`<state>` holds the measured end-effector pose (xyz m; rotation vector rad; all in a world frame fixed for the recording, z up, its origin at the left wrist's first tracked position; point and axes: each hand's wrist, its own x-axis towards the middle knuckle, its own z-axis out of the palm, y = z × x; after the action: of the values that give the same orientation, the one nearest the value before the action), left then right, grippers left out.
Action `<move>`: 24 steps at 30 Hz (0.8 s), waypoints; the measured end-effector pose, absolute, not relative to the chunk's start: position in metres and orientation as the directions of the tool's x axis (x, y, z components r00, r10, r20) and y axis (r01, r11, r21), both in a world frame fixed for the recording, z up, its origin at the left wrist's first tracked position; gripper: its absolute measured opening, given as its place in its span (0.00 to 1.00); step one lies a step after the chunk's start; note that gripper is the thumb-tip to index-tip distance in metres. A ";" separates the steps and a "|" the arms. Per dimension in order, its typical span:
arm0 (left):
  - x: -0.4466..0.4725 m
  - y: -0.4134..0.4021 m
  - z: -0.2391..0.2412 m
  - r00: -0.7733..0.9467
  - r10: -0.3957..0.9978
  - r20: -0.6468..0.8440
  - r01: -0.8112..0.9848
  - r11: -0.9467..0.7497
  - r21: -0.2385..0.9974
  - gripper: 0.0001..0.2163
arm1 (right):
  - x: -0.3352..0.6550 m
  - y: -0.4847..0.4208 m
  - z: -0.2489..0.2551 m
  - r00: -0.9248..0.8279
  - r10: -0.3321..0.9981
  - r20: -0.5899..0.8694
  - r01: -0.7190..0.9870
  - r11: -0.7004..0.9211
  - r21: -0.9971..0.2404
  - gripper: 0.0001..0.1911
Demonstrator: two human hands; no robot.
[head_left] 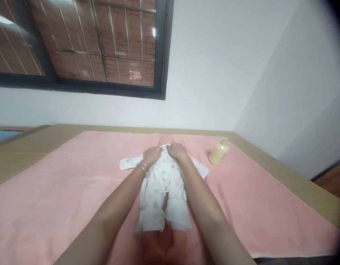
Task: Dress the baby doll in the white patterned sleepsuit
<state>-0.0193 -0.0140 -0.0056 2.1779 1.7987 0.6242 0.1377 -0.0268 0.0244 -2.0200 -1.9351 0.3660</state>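
Observation:
A baby doll [166,140] lies on its back on a pink towel [62,191], head away from me, bare feet [167,243] nearest. It wears a white printed romper [161,191]. My left hand [151,155], bracelets at the wrist, is closed on the romper's cloth at the doll's left shoulder. Opposite it, my right hand [177,151] pinches the cloth by the collar. The two hands almost touch just below the doll's chin.
A cream baby bottle [219,152] lies tilted on the towel to the right of the doll. The towel covers a tan table [305,191] set against a white wall. A barred window [103,44] is above left.

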 end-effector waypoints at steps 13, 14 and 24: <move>-0.017 -0.008 -0.008 0.199 0.965 0.169 0.737 -0.261 0.623 0.27 | 0.146 -0.032 0.028 -0.011 0.994 0.112 0.891 0.060 -0.449 0.27; -0.018 -0.007 -0.009 0.208 0.965 0.162 0.720 -0.263 0.642 0.28 | 0.145 -0.031 0.028 -0.022 0.993 0.115 0.891 0.072 -0.447 0.28; 0.005 -0.014 0.003 0.190 0.944 0.270 0.792 -0.310 0.527 0.17 | 0.144 -0.027 0.020 0.036 0.999 -0.018 0.893 -0.041 -0.449 0.38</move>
<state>0.0049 -0.0137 0.0030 2.1985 1.6550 0.8117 0.1445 -0.0268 0.0200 -2.0055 -1.9256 0.4755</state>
